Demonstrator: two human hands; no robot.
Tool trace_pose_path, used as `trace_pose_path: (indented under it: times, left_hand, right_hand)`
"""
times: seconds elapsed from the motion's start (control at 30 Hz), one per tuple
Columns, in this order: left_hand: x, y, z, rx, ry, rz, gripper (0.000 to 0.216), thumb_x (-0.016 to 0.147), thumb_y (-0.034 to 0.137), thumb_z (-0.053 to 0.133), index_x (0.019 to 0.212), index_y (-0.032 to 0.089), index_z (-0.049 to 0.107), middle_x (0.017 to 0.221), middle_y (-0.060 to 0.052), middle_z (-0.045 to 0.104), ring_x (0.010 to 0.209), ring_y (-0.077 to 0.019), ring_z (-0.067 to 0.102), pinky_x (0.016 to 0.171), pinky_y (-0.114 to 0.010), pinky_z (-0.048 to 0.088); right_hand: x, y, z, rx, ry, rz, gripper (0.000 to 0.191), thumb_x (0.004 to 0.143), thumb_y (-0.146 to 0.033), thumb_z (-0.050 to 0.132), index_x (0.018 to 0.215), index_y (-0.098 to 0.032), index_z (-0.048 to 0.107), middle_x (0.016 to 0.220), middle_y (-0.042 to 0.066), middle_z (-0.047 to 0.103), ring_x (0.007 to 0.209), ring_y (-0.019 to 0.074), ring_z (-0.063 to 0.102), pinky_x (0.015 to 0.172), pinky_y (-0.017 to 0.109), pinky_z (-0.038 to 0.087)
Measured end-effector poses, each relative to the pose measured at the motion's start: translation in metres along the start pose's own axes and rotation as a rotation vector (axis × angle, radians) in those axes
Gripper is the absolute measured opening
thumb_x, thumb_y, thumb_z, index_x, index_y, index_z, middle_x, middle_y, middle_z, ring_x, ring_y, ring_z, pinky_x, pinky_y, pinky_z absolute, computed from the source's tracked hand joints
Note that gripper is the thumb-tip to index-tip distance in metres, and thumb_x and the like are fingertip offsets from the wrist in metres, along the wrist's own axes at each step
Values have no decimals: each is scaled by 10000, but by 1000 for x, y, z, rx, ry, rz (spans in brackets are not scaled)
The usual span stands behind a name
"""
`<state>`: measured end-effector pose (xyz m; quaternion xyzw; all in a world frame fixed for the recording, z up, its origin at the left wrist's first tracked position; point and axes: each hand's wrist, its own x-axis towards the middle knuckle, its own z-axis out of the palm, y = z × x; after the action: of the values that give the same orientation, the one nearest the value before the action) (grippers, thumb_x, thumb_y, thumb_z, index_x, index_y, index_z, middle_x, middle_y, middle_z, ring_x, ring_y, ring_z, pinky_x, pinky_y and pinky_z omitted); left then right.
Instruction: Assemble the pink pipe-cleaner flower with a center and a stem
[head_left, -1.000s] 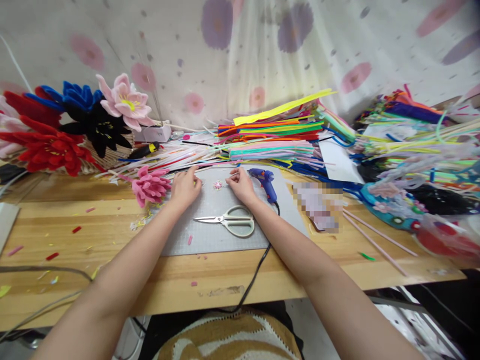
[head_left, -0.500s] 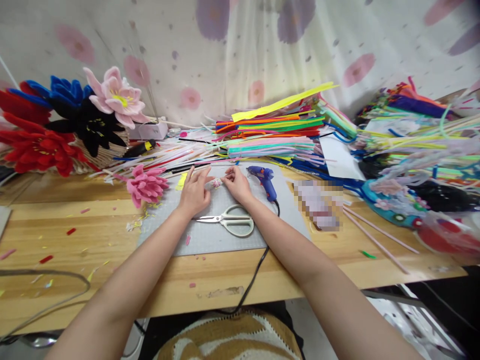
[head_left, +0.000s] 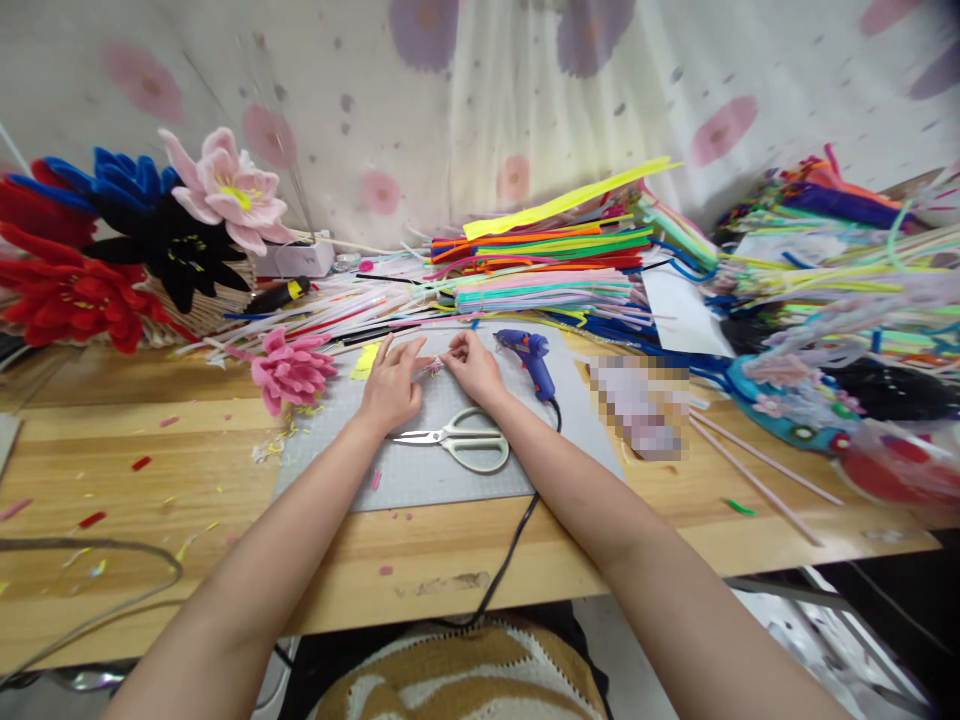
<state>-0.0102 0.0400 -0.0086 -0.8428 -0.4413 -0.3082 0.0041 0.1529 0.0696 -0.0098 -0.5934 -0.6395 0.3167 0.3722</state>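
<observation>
My left hand (head_left: 391, 385) and my right hand (head_left: 471, 367) meet over the far part of a grey cutting mat (head_left: 420, 470). Between their fingertips is a small pink and white fuzzy flower piece (head_left: 433, 368), and both hands pinch it. The other fingers of my left hand are spread. White-handled scissors (head_left: 459, 444) lie on the mat just in front of my hands. A blue glue gun (head_left: 529, 361) rests to the right of my right hand, its black cord (head_left: 510, 555) running off the table's near edge. A pink pipe-cleaner flower (head_left: 290, 370) lies to the left.
Stacks of coloured pipe cleaners (head_left: 544, 265) fill the back and right of the wooden table (head_left: 187, 480). A basket of red, blue, black and pink flowers (head_left: 161, 235) stands at back left. Pink sticks (head_left: 757, 475) lie at right. Small scraps dot the table.
My left hand moved right from the mat's left part to the small flower piece and now pinches it together with my right hand. A yellow scrap shows where it had been.
</observation>
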Motion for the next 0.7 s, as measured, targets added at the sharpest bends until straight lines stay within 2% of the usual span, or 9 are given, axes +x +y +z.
trace_pose_path:
  times: [0.37,0.53,0.7]
  left_hand:
    - [3,3,-2,41,-136,-33,736,631,61,421,1353,164,323,1119,-18,655,1222,-208,444,1138,-491,138]
    - [3,2,0,25,-130,-34,720,631,60,432,1339,159,341,1147,-43,637,1221,-201,443,1143,-476,148]
    - [3,1,2,10,-128,-26,718,624,53,430,1333,132,341,1091,-34,666,1197,-212,463,1132,-477,170]
  right_hand:
    - [1,1,1,-32,6,14,176,735,-256,598,855,-222,473,745,-41,616,690,124,581,677,267,421]
    - [2,2,2,-59,11,10,176,740,-268,597,863,-224,478,743,-39,618,692,127,582,678,270,420]
    - [3,3,3,-83,23,6,177,742,-269,603,858,-222,477,746,-33,618,702,138,587,685,281,423]
